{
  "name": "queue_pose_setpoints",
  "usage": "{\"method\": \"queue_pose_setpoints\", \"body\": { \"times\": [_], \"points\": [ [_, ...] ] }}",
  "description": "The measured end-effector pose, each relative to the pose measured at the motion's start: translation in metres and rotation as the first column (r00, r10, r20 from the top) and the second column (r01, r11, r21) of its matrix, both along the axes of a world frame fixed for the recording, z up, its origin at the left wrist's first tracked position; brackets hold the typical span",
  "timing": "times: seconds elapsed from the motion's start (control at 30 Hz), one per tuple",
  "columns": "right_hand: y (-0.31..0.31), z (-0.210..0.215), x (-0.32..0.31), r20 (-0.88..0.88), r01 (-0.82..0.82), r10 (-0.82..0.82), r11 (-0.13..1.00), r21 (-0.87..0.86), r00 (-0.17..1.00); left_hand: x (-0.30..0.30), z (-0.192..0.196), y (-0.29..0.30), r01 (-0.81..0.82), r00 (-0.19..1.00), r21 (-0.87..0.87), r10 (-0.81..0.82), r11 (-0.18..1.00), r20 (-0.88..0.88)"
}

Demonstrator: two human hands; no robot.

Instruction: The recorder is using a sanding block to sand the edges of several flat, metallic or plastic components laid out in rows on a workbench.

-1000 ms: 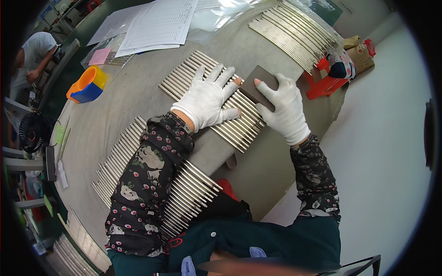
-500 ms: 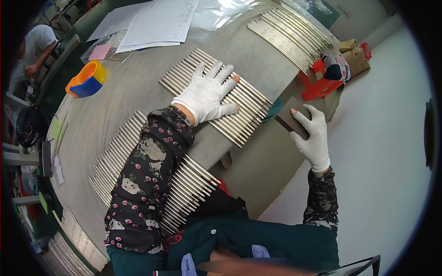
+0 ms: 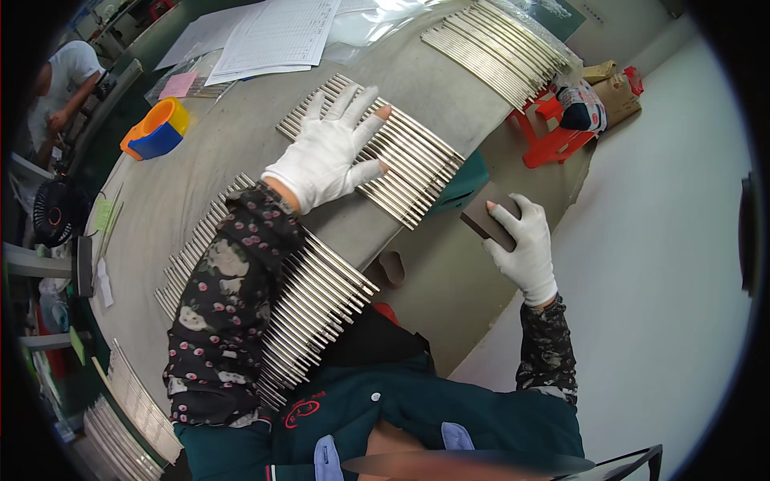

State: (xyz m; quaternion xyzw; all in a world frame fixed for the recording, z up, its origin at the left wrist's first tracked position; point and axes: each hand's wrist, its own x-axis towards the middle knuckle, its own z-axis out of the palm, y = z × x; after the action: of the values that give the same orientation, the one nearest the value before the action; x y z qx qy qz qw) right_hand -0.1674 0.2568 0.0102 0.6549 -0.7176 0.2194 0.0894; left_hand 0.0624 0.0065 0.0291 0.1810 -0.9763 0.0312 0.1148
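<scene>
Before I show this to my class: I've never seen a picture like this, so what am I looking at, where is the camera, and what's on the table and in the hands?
There is no machine here, only a person in white gloves. The one picture comes from a wide-angle camera worn on that person's head, looking down, so straight edges bend near the rim. The left hand lies flat, fingers spread, on a row of thin metal rods laid side by side on the grey table. The right hand is off the table edge, holding a small dark flat block. More rod rows lie under the left forearm and at the far end. Papers and an orange-and-blue tape roll lie farther off. Another person works at top left.
</scene>
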Motion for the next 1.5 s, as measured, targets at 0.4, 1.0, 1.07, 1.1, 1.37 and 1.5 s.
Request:
{"method": "queue_pose_setpoints", "body": {
  "times": [0.4,1.0,1.07,1.1,1.37,1.5],
  "points": [
    [0.012,-0.012,0.006,0.101,0.03,-0.031,1.0,0.007,0.994,0.155,0.007,0.065,-0.078,0.962,0.244,0.008,0.967,0.274],
    [0.005,0.005,0.075,0.183,-0.125,0.118,0.992,0.03,0.976,0.092,-0.014,-0.007,-0.105,0.994,0.045,0.106,0.993,-0.006],
    [0.005,0.006,0.075,0.184,-0.13,0.125,0.991,0.019,0.975,0.112,-0.014,-0.013,-0.15,0.989,0.06,0.15,0.987,0.003],
    [0.006,0.004,0.074,0.187,-0.131,0.126,0.991,0.015,0.974,0.119,-0.016,-0.016,-0.163,0.987,0.09,0.16,0.983,0.031],
    [0.007,0.008,0.076,0.178,-0.139,0.134,0.99,0.017,0.975,0.109,-0.024,-0.004,-0.097,0.983,0.081,0.082,0.992,0.165],
    [0.011,0.012,0.074,0.175,-0.069,0.065,0.998,0.017,0.983,0.094,-0.024,-0.003,-0.082,0.984,0.095,0.065,0.992,0.166]
  ]
}}
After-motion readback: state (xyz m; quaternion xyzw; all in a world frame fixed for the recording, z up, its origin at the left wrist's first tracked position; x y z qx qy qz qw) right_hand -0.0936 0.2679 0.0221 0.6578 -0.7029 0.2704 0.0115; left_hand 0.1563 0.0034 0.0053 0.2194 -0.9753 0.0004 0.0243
